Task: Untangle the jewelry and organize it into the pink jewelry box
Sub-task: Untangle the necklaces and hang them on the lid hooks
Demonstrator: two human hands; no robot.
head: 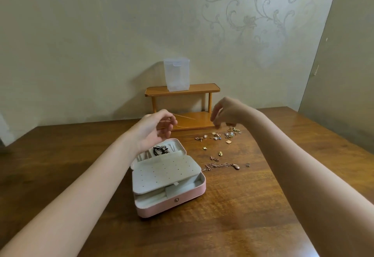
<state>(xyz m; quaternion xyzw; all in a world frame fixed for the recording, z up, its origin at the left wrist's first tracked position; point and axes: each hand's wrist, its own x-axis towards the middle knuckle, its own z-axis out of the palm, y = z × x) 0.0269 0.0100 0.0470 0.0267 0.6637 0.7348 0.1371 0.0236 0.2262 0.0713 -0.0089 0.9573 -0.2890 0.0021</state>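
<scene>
Brown wood table (pixel 232 216) under patterned wallpaper. Nearest me, the pink box (pixel 172 202) lies open, its perforated earring panel (pixel 166 172) bare; dark pieces (pixel 160 149) sit in the rear tray. Right of it a pendant chain (pixel 222 165), then scattered earrings (pixel 220 135), all unsorted. My left hand (pixel 155 129) pinches a thin gold chain (pixel 182 116); my right hand (pixel 226 113) hangs over the earrings, fingers curled, contents unclear. I judge sorting barely begun. Behind: a shelf (pixel 182 90) bearing a clear container (pixel 176 74)

The pink jewelry box (pixel 172 204) is showing a pale grey lining dotted with small holes; gold and rose-gold jewelry (pixel 220 135) is glinting on the dark brown wooden table (pixel 242 216) under beige scroll-patterned wallpaper (pixel 253 13).
</scene>
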